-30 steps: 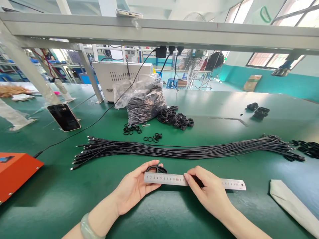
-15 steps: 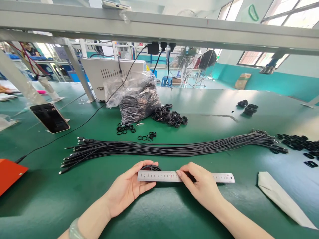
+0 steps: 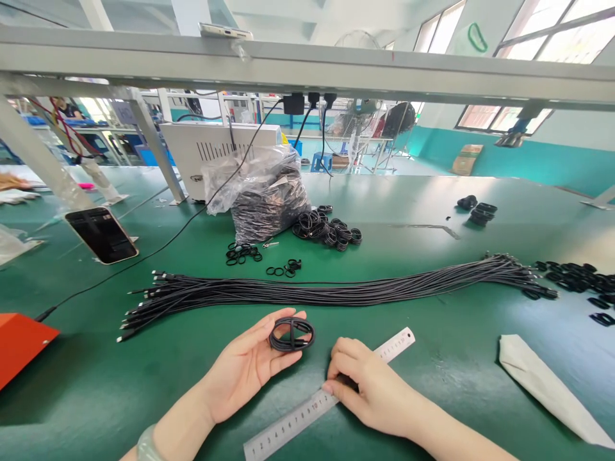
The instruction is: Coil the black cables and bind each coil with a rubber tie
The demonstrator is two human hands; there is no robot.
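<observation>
My left hand [image 3: 252, 358] is closed around a coiled black cable [image 3: 275, 337], its loops bound across the middle by a dark band. The coil faces me, and my thumb and fingers grip its edges. To the right, my right hand [image 3: 368, 384] pinches a steel ruler [image 3: 291, 422] near its middle. The ruler slants from the lower left up to the right, with its number marks facing up. Part of it is hidden under my fingers. Beyond both hands lies a long bundle of straight black cables [image 3: 336, 293] with metal plugs at its left end.
Coiled cables [image 3: 331, 230] lie by a clear plastic bag [image 3: 271, 198]. Small black rings [image 3: 243, 253] are scattered nearer. A phone [image 3: 102, 235] leans at left, above an orange box [image 3: 24, 349]. Black pieces [image 3: 576, 282] and a pale folded sheet [image 3: 542, 384] lie at right.
The ruler has moved off the front of the coiled cable and swung from level to slanting, its left end now lower. My right hand has come down with it. My left hand keeps the coil.
</observation>
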